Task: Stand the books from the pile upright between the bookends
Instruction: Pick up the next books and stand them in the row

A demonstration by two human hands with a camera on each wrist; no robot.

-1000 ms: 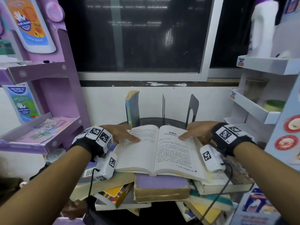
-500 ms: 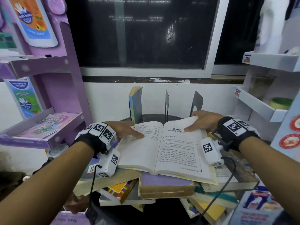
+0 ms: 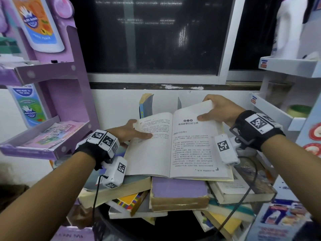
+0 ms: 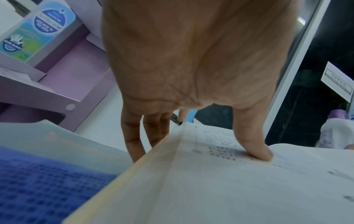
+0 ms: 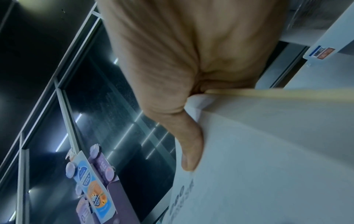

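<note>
1. The open book [image 3: 175, 145] lies on top of the pile of books [image 3: 178, 193], its far right corner lifted off the pile.
2. The right hand [image 3: 220, 108] is grasping that far right corner at about 1 o'clock from the book's middle: the thumb [image 5: 189, 145] lies on the printed page and the fingers go behind the cover.
3. The left hand [image 3: 128, 133] is grasping the left page edge at about 10 o'clock: its thumb [image 4: 252, 142] presses on the text and the other fingers [image 4: 134, 136] are curled under the edge.
4. The pile is untidy, with a purple-covered book [image 3: 178, 190] directly under the open one and more books spread at 5 and 7 o'clock.
5. The pile rests on a dark round worktop [image 3: 139, 230], which shows only at the near edge.
6. Beyond the open book, at 12 o'clock, a blue book [image 3: 145, 105] stands upright, and just to its right rises the thin metal plate of a bookend [image 3: 179, 103].
7. Behind them is a white wall [image 3: 118, 105] under a dark window [image 3: 152, 35] with a white frame.
8. At 9 o'clock stands a purple display shelf [image 3: 57, 101] with product cards; at 3 o'clock stands a white shelf unit [image 3: 284, 66].
</note>
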